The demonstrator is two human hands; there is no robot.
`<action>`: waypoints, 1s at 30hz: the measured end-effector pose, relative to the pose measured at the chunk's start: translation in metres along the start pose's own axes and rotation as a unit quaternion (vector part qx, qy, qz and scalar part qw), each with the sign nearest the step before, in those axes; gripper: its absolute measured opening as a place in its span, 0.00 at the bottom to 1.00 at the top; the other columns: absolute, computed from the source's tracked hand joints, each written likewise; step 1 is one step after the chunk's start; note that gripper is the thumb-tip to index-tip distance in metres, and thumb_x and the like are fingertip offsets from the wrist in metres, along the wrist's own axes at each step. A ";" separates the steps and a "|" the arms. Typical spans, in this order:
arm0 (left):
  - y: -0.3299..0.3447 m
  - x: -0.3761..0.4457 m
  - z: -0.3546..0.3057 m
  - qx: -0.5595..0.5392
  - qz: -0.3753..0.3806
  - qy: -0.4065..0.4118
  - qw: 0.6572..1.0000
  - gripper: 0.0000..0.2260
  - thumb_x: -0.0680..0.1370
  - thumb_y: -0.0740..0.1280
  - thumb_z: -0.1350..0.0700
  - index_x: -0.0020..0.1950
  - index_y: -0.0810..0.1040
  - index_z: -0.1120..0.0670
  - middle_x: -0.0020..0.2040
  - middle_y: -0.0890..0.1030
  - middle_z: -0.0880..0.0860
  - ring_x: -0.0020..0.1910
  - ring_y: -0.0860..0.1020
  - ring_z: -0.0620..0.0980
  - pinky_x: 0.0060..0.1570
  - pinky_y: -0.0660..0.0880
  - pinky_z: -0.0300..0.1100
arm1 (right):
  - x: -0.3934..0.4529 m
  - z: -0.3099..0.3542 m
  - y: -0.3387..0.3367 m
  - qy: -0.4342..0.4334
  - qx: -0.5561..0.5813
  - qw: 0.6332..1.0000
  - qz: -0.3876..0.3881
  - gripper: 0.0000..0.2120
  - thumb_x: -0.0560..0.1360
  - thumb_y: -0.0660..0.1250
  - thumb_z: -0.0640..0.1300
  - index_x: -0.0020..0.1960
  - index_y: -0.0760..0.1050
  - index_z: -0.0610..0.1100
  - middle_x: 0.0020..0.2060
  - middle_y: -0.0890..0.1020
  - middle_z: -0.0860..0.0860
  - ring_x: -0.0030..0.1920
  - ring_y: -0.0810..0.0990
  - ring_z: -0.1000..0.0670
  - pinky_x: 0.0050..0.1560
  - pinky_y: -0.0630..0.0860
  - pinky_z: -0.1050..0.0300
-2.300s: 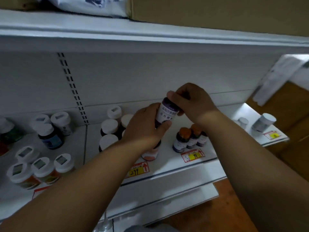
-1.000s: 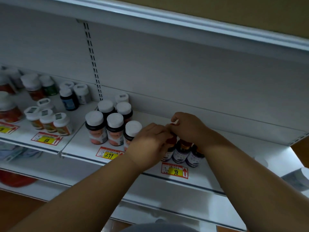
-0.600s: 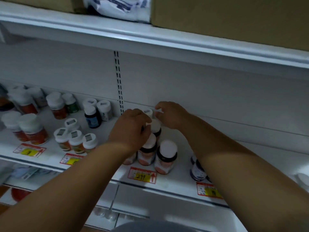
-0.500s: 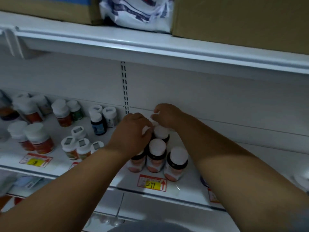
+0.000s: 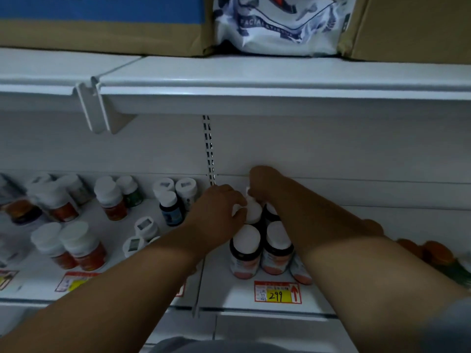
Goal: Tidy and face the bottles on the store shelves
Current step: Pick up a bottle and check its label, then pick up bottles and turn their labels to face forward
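I see both hands closed around a white-capped bottle (image 5: 252,211) deep in the shelf, in the second row of a small cluster. My left hand (image 5: 216,212) curls its fingers against the cap from the left side; my right hand (image 5: 262,182) comes over the top from behind, fingers bent down onto the same cap, with a small white bit showing at its fingertips. Whether the right hand truly pinches the cap or another bottle behind it, I cannot tell, since the hand covers the contact.

Just in front of the grip stand two more bottles of the same kind (image 5: 245,250), white caps, dark shoulders, orange-pink labels, side by side and upright; a third is mostly hidden under my right forearm. Below them on the shelf edge (image 5: 229,305) sits a red and yellow price tag (image 5: 277,293) reading 299.

Left of the grip, past the slotted upright (image 5: 208,149), is a blue-labelled bottle (image 5: 171,208) and further groups of white-capped bottles with orange contents (image 5: 82,247). Right of the grip, beyond my forearm, orange caps (image 5: 438,252) show blurred.

Above, on the upper shelf (image 5: 254,80), lie a white printed bag (image 5: 277,24) and cardboard boxes (image 5: 102,34).
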State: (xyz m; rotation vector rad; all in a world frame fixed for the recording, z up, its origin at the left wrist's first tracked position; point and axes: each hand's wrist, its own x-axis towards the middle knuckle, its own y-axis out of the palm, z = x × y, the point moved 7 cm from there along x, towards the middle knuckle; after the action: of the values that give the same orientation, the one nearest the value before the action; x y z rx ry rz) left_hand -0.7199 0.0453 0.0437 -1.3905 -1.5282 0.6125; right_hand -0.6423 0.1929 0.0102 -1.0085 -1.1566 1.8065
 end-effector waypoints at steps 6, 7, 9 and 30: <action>-0.011 0.010 0.017 -0.077 -0.072 -0.030 0.994 0.19 0.75 0.67 0.48 0.61 0.78 0.56 0.54 0.79 0.55 0.51 0.77 0.52 0.52 0.77 0.51 | -0.027 -0.002 -0.041 -0.029 0.141 0.982 -0.120 0.14 0.72 0.71 0.50 0.38 0.68 0.45 0.38 0.74 0.49 0.39 0.74 0.51 0.31 0.63 0.59; -0.014 0.011 0.016 -0.083 -0.088 -0.031 0.992 0.21 0.74 0.69 0.48 0.64 0.76 0.56 0.56 0.77 0.55 0.53 0.76 0.52 0.54 0.77 0.51 | -0.043 -0.004 -0.055 -0.029 0.186 0.968 -0.163 0.14 0.72 0.71 0.51 0.38 0.69 0.45 0.36 0.74 0.51 0.36 0.72 0.53 0.31 0.63 0.59; -0.017 0.015 0.011 -0.098 -0.093 -0.045 0.990 0.28 0.72 0.71 0.43 0.67 0.72 0.55 0.59 0.75 0.54 0.55 0.75 0.50 0.55 0.74 0.47 | -0.068 -0.011 -0.073 -0.011 0.269 0.940 -0.207 0.14 0.72 0.70 0.54 0.41 0.73 0.44 0.37 0.76 0.52 0.36 0.74 0.54 0.33 0.67 0.58; 0.071 -0.027 -0.136 -0.598 0.043 -0.226 0.768 0.28 0.73 0.60 0.42 0.60 0.73 0.65 0.39 0.80 0.61 0.35 0.79 0.53 0.39 0.73 0.46 | -0.217 -0.106 -0.086 0.004 0.434 0.889 -0.148 0.22 0.74 0.66 0.61 0.50 0.73 0.42 0.40 0.81 0.47 0.33 0.80 0.52 0.31 0.76 0.58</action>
State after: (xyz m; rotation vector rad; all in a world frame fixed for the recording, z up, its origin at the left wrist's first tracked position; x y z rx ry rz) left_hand -0.5700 0.0058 0.0331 -2.3639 -2.4394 -0.1124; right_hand -0.4440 0.0624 0.1080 -0.2835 -0.3522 1.7681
